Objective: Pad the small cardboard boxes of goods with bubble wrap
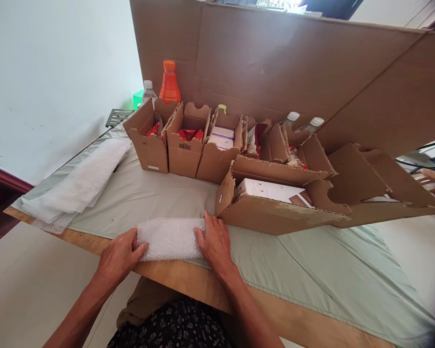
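Observation:
A folded piece of bubble wrap [171, 239] lies flat at the front edge of the cloth-covered table. My left hand [121, 253] grips its left end, thumb on top and fingers mostly hidden beneath or behind. At the right end, my right hand [216, 240] holds it the same way, thumb on the upper face and fingers along the edge. Whether anything is wrapped inside cannot be seen. Just behind my right hand stands a long open cardboard box [279, 217] with a white carton [271, 189] in it.
More bubble wrap sheets [85, 179] lie stacked on the left. Several open cardboard bins [152, 153] with red packets [190, 135] line the back. Behind them stand an orange bottle [170, 84], clear bottles [314, 124] and a tall cardboard panel [261, 63]. The wooden table edge [188, 274] is near me.

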Demonstrator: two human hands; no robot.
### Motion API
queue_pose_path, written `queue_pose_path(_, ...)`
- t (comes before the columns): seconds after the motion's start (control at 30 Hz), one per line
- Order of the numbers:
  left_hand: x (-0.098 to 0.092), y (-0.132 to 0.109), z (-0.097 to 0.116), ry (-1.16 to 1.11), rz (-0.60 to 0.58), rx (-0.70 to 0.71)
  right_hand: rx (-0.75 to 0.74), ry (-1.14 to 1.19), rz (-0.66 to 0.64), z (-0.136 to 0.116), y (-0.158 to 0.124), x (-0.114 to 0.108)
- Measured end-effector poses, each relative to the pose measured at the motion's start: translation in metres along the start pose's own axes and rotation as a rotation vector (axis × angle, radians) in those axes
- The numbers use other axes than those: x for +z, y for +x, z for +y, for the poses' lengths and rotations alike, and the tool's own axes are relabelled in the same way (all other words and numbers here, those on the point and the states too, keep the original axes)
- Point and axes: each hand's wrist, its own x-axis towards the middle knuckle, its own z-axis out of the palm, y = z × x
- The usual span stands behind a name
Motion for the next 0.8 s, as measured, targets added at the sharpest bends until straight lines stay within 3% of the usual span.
queue_pose_path(0.17, 0.002, -0.002, -0.002, -0.12, 0.112, 0.114, 0.007, 0.135, -0.007, 0.003, 0.002, 0.0)
queue_pose_path(0.27, 0.002, 0.001, -0.007, -0.261, 0.123, 0.104, 0.007, 0.199, -0.004, 0.005, -0.001, -0.004)
queue_pose_path(0.43, -0.015, 0.026, -0.01, -0.376, 0.187, 0.179, 0.038, 0.325, -0.05, 0.004, -0.023, -0.017)
queue_pose_path(0.6, -0.03, 0.076, 0.02, -0.174, 0.224, 0.462, 0.071, 0.529, -0.13, -0.005, -0.057, -0.019)
queue_pose_path(0.7, -0.019, 0.1, 0.045, -0.138, 0.261, 0.58, 0.082, 0.485, -0.148, -0.009, -0.067, -0.012)
queue_pose_path(0.8, 0.0, 0.095, 0.053, -0.147, 0.344, 0.613, 0.084, 0.423, -0.161, -0.01, -0.066, -0.008)
